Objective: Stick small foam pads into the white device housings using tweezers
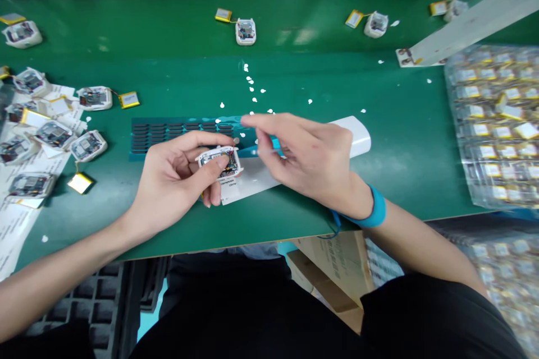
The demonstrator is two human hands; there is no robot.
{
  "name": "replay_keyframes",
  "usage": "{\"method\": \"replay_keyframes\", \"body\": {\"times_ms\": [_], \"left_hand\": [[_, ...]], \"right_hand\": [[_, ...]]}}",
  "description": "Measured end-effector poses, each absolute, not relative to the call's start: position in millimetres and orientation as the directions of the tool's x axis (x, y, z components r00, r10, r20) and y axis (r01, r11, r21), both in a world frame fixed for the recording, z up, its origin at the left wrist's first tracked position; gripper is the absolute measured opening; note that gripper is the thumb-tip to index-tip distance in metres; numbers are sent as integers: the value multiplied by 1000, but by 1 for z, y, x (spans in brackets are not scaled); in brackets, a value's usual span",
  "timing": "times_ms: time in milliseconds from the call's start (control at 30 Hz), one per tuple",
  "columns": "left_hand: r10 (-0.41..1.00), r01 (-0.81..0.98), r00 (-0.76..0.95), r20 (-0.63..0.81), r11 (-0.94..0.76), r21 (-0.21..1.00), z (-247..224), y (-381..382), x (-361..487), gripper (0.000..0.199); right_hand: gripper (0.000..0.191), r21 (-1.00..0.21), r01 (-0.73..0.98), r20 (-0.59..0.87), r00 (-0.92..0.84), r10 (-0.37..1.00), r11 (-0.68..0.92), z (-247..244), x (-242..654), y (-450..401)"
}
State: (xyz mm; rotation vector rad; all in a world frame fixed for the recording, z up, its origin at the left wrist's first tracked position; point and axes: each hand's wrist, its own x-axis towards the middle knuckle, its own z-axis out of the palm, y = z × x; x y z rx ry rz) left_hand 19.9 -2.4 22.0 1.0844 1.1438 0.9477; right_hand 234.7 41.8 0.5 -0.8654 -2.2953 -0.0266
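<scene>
Head-worn camera looks down across the workbench (320, 84).

A blue wrist strap (376, 208) with a thin dark-blue cord (336, 225) circles the right wrist (357, 202); black clothing (252, 314) shows below.

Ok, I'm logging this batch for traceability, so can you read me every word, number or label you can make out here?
White card under the device in the left hand: tiny printed lines, too small to read.
Cardboard box: printed characters, too blurred to read.
Yellow-labelled batteries in the plastic bag: labels too small to read.
Paper sheets at far left: print too small to read.
Nothing here is legible.
</scene>
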Motion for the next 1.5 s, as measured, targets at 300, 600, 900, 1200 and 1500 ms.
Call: {"method": "replay_keyframes", "body": {"times_ms": [300, 600, 900, 1200, 1500], "left_hand": [[971, -12, 201, -129, 134, 991, 9, -3, 21, 31], [980, 26, 174, -99, 96, 995, 16, -8, 26, 26], [974, 225, 115, 195, -217, 950, 7, -26, 26, 16], [975, 303, 35, 219, -219, 927, 8, -24, 24, 15], [961, 276, 166, 222, -262, 925, 0, -27, 18, 19]], "right_hand": [[33, 8, 493, 552, -728, 407, 870, -2, 246, 47], [27, 80, 447, 537, -772, 340, 891, 9, 242, 35], [38, 117, 479, 548, -761, 346, 870, 12, 235, 17], [28, -331, 444, 574, -606, 551, 833, 6, 230, 16], [32, -843, 210, 335, -514, 789, 495, 9, 219, 23]]}}
